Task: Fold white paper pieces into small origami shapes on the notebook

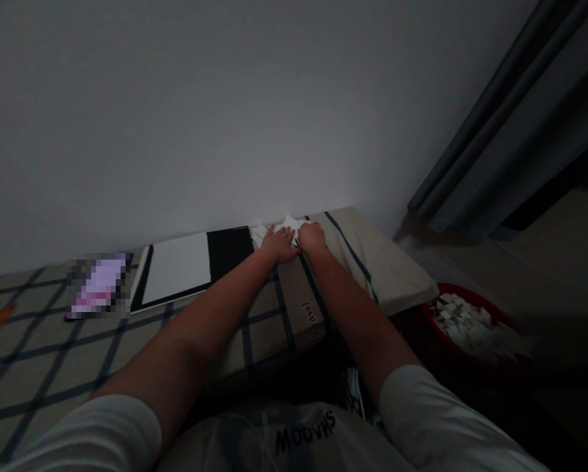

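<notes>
At the far side of the cloth-covered table, against the wall, both hands are on crumpled white paper (pixel 290 221). My left hand (pixel 278 245) lies over the paper with its fingers spread. Just to its right, my right hand (pixel 313 238) is closed in a fist at the paper's edge; its fingertips are hidden. A small orange patch shows beside the right knuckles. Left of the hands lies a black pad or folder (pixel 229 248) with a white sheet (pixel 178 267) on it.
The checked tablecloth (pixel 259 321) reaches a rounded corner on the right. A phone-like device (pixel 99 282) with a blurred screen lies at left. Below the corner stands a red basin (pixel 444 288) full of white paper scraps (pixel 470 324). Grey curtains (pixel 510 137) hang at right.
</notes>
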A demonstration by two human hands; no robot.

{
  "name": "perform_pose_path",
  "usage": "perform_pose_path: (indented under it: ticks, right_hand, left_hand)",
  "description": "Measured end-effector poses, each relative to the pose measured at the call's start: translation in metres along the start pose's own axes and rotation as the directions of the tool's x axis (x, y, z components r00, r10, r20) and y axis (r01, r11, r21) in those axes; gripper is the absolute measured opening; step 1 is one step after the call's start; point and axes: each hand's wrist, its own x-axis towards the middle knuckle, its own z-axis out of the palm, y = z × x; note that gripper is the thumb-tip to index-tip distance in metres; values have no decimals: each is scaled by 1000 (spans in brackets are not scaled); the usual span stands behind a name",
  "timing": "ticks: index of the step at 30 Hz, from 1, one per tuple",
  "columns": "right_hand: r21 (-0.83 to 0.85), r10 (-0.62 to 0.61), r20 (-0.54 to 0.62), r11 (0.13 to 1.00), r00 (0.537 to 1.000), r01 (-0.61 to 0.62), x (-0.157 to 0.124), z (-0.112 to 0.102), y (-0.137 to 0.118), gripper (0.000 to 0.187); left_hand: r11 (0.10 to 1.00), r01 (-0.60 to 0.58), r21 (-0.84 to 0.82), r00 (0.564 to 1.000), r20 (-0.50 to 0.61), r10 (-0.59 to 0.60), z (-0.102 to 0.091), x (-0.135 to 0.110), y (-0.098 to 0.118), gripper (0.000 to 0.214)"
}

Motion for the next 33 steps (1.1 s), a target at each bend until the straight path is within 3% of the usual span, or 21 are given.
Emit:
perform_pose_path:
  ticks: [5, 8, 12, 21, 26, 30, 33]
  right_hand:
    - [-71, 15, -59, 997, 998, -19, -5, -2, 0, 21]
    - [-109, -31, -71, 994, 997, 23, -11, -3, 0, 23]
    - [-155, -87, -111, 985, 990, 69, -16, -4, 0, 27]
    - [-161, -215, -258, 971, 942, 178, -17, -21, -15, 19]
    - [-157, -290, -309, 955, 906, 253, -20, -27, -47, 23]
    - [-152, -414, -277, 910, 867, 386, -29, -15, -92, 26]
    - [-158, -583, -228, 813, 780, 561, -39, 1, -128, 27]
  left_hand:
    - [1000, 11, -17, 999, -31, -12, -4, -7, 4, 73]
    - [1000, 20, 20, 989, -146, -17, -11, -20, 11, 67]
    - [998, -8, 56, 968, -248, 22, -24, -45, 14, 64]
    - [1000, 17, 3, 955, -297, -15, -46, -114, -11, 63]
    - [993, 108, -38, 952, -285, -114, -51, -151, -34, 57]
    - [985, 163, -53, 949, -266, -171, -47, -188, -64, 53]
    - [974, 221, -37, 945, -238, -224, -39, -215, -94, 48]
